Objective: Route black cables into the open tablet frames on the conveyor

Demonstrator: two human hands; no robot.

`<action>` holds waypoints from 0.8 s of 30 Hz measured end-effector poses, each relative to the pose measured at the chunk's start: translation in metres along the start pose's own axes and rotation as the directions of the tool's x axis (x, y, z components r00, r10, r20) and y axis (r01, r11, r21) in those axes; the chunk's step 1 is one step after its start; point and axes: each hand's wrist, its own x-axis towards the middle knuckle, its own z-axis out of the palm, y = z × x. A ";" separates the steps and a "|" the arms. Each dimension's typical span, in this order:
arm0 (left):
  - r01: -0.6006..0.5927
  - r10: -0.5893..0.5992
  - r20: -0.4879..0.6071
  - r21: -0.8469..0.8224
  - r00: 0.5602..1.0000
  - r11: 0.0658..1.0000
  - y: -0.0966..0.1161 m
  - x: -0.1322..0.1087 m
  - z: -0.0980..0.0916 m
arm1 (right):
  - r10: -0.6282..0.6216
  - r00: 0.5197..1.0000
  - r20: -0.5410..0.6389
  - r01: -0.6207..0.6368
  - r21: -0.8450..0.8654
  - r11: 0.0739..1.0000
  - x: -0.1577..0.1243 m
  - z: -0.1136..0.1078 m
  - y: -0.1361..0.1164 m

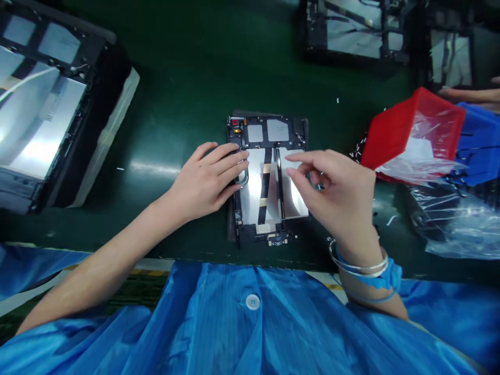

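Observation:
An opened tablet point(255, 185) lies on the bench in front of me, its inside showing silver battery panels, dark flat cables and a small circuit board at the near edge. My left hand point(207, 179) rests on its left edge with the fingers stretched out. A curved shiny metal piece point(245, 178) shows beside those fingertips; its kind is unclear. Over the right battery panel is my right hand point(332, 187), thumb and index fingertip slightly apart with nothing visible between them. Its other fingers are curled, and their inner side is partly hidden.
Stacked tablet bodies point(66, 114) stand at left, and more opened tablets point(353, 28) lie at the far right. A red bin point(394, 130) and a blue bin point(480, 143) sit at right beside clear plastic bags point(461, 219). Another person's hand point(474, 95) is at the right edge.

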 end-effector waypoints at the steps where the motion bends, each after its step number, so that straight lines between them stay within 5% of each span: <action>1: 0.028 -0.029 -0.034 -0.022 0.999 0.999 0.002 -0.003 -0.002 | 0.003 1.000 -0.017 -0.003 -0.046 0.999 -0.009 -0.001 0.004; 5: 0.279 -0.296 -0.221 -0.102 0.929 0.955 0.026 -0.030 -0.001 | 0.090 0.992 -0.091 -0.115 -0.340 0.933 -0.047 0.003 0.021; 8: 0.388 -0.409 -0.225 -0.132 0.884 0.912 0.054 -0.053 0.014 | 0.198 0.980 -0.006 -0.180 -0.450 0.875 -0.068 0.012 0.023; 11: 0.422 -0.474 -0.182 -0.264 0.861 0.867 0.075 -0.064 0.028 | 0.292 0.952 0.096 -0.244 -0.343 0.907 -0.074 0.018 0.016; 14: 0.468 -0.638 -0.106 -0.590 0.763 0.658 0.080 -0.063 0.025 | 0.325 0.927 0.185 -0.304 -0.136 0.943 -0.069 0.017 0.010; 17: 0.434 -0.753 0.061 -0.846 0.656 0.310 0.068 -0.056 0.006 | 0.274 0.939 0.208 -0.298 0.090 0.950 -0.060 0.009 0.017; 19: 0.411 -0.807 0.080 -0.887 0.585 0.210 0.054 -0.046 -0.009 | 0.269 0.958 0.094 -0.280 0.127 0.952 -0.049 0.001 0.030; 22: 0.380 -0.856 -0.037 -0.886 0.515 0.267 0.018 -0.020 -0.025 | 0.321 0.941 -0.108 -0.330 -0.071 0.941 -0.026 -0.007 0.057; 24: 0.327 -0.850 -0.184 -0.866 0.494 0.378 -0.022 0.005 -0.028 | 0.345 0.931 -0.116 -0.364 -0.278 0.889 -0.008 -0.008 0.072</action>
